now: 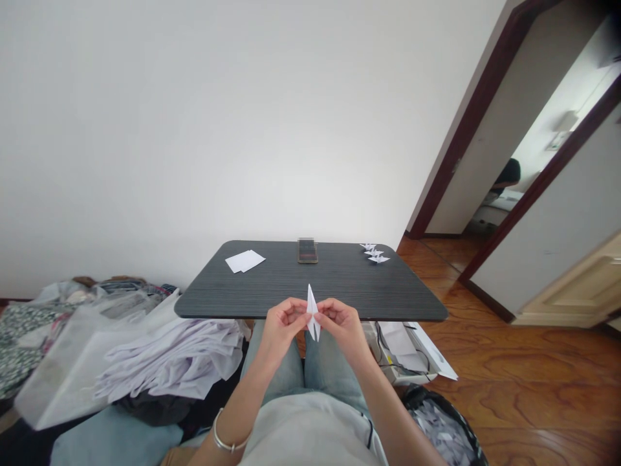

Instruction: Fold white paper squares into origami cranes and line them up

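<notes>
Dark wood-grain worktop (388, 294) spans the middle of the frame, with the person's denim-covered lap (286, 372) just below its near edge. Both hands are together off the surface: left hand (286, 327) and right hand (343, 327) pinch a narrow folded white paper form (311, 309) between their fingertips, apparently lifted so that both sides stay reachable. One point rises above the fingers and two small points show below, but the fingers hide its middle, so the folds are hard to make out. Farther off, loose white paper sheets (245, 261), a phone (307, 250) and small folded paper figures (374, 253) lie along the far edge, seemingly kept clear of the hands.
</notes>
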`<state>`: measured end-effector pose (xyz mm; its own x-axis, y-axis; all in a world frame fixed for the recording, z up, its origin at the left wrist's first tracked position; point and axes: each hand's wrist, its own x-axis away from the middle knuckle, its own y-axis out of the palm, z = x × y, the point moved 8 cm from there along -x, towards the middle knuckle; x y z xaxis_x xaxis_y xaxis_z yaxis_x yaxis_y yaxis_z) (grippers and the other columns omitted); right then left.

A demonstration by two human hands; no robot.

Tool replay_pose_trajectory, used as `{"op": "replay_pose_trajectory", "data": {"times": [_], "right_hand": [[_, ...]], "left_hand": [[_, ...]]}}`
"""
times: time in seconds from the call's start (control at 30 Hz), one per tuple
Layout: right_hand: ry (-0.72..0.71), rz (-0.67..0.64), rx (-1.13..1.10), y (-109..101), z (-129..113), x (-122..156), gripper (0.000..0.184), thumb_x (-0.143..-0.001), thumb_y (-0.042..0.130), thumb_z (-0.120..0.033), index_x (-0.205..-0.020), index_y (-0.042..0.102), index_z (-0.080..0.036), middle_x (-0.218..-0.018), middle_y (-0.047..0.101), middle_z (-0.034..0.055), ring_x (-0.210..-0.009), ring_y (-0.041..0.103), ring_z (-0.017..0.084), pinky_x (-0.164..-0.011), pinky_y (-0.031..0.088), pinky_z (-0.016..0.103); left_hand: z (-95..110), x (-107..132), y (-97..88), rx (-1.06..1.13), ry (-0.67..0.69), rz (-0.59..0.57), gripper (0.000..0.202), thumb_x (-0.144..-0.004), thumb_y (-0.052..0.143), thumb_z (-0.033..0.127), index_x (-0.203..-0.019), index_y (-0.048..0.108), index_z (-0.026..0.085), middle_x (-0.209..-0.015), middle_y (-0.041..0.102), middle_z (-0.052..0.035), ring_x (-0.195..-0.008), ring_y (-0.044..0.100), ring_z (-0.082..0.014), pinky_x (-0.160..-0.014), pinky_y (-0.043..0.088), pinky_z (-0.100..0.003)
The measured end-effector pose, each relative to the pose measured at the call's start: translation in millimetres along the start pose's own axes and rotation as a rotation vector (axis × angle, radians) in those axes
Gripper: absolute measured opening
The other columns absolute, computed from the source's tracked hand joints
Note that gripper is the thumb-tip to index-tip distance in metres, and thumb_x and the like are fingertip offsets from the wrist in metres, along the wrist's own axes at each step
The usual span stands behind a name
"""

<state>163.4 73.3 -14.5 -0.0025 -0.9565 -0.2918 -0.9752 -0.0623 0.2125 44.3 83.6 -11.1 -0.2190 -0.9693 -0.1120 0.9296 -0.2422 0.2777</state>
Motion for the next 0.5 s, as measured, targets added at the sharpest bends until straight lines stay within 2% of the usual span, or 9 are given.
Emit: {"op": "replay_pose_trajectory", "data": {"times": [0.17, 0.33, 0.5], "right_hand": [[0.029, -0.023, -0.011, 2.2, 1.3, 0.4, 0.015, -0.070, 0.069, -0.031, -0.072, 0.062, -0.018, -0.062, 0.059, -0.0016, -0.054, 0.052, 0.012, -0.054, 0.042, 0.023], [0.012, -0.028, -0.036, 2.6, 2.1, -0.5, 0.009, -0.072, 0.066, -0.026, -0.070, 0.062, -0.018, -0.061, 0.057, -0.0027, -0.053, 0.049, 0.010, -0.053, 0.039, 0.022], [-0.028, -0.010, -0.037, 1.4, -1.1, -1.7, 0.005, -0.069, 0.065, -0.023, -0.067, 0.062, -0.019, -0.059, 0.054, -0.0038, -0.052, 0.047, 0.011, -0.051, 0.037, 0.022]], "left_hand": [[-2.5, -0.8, -1.2, -0.021, -0.031, -0.011, 0.019, -0.060, 0.075, 0.025, -0.071, 0.065, 0.014, -0.066, 0.068, -0.0011, -0.056, 0.061, -0.0123, -0.058, 0.048, -0.023], [-1.2, -1.1, -0.7, -0.053, -0.026, -0.031, 0.013, -0.061, 0.075, 0.024, -0.065, 0.066, 0.015, -0.057, 0.065, 0.0006, -0.055, 0.061, -0.0132, -0.059, 0.049, -0.025], [0.9, -1.3, -0.6, -0.052, -0.003, -0.035, 0.007, -0.062, 0.072, 0.022, -0.064, 0.067, 0.016, -0.060, 0.066, -0.0001, -0.057, 0.061, -0.0133, -0.060, 0.049, -0.025]]}}
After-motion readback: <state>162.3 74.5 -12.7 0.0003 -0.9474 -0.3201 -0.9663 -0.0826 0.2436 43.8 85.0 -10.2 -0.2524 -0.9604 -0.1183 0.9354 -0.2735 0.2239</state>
